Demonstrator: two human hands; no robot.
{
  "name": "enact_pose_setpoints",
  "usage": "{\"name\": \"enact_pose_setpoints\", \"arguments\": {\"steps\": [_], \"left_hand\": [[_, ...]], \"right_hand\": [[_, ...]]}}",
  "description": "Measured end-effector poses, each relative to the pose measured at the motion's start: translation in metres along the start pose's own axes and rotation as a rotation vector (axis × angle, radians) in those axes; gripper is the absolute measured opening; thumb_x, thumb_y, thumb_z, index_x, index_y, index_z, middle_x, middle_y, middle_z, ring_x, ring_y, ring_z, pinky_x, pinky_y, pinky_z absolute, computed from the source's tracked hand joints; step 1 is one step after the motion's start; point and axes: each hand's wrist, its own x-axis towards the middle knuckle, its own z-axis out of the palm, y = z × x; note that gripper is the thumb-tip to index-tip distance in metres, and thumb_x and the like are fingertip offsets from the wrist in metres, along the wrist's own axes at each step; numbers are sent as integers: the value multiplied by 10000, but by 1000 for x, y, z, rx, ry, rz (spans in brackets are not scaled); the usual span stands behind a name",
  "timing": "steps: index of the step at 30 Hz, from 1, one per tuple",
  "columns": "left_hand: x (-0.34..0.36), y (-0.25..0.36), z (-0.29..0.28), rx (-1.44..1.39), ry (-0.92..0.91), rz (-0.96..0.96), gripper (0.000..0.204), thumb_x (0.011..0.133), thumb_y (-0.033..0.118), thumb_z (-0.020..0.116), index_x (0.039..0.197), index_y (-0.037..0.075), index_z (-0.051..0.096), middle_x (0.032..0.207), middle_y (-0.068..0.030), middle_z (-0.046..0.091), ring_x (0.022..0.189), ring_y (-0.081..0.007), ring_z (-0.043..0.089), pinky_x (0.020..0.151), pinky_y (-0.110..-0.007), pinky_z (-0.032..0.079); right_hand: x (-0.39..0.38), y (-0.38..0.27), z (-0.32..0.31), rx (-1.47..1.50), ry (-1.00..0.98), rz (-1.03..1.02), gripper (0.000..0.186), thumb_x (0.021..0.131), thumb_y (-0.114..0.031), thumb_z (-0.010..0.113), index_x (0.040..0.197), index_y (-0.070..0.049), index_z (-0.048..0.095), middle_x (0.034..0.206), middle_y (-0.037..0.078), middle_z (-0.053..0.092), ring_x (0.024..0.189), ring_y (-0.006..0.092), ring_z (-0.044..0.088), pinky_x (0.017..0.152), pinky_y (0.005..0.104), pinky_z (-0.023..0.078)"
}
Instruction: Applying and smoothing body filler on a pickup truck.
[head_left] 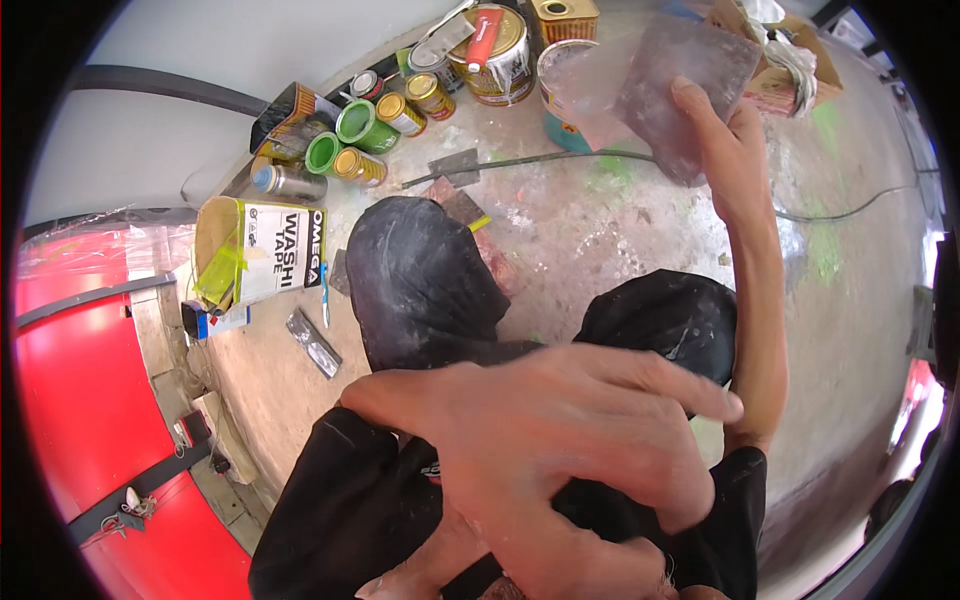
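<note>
My right hand (pixel 725 150) reaches forward at the upper right, its thumb pressed on a dusty, dark grey, flat rectangular piece (pixel 680 90). A pale, see-through smear beside the piece is blurred; I cannot tell what it is. My left hand (pixel 570 430) is large and close in the middle of the view. Its back faces up and its fingers point right, apart and partly bent, with nothing seen in them. Below the hands are my knees in dusty black trousers (pixel 420 280).
Paint tins (pixel 495 60), small green tubs (pixel 365 128) and a spray can (pixel 288 183) line the wall. A white bucket of tape (pixel 280 250) lies near a scraper blade (pixel 313 343) on the stained floor. A dark cable (pixel 540 158) crosses behind. A cardboard box (pixel 785 80) holds crumpled paper.
</note>
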Motion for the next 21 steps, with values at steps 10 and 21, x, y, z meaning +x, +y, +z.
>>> {"name": "enact_pose_setpoints", "arguments": {"steps": [10,21], "left_hand": [[-40,23,-138,1041,-134,-783,415,963,289,584,1281,29,639,1178,-155,675,1163,-265,603,984,-366,451],[-145,22,-220,-34,144,-1013,894,772,564,679,1343,-109,533,1341,-221,594,1283,-244,539,1100,-400,379]], "right_hand": [[1,-18,25,157,24,-7,373,920,-357,711,921,16,727,793,15,690,669,65,598,605,235,467],[7,-18,35,284,-122,97,328,907,-297,754,1034,3,718,939,50,729,816,91,662,732,264,538]]}}
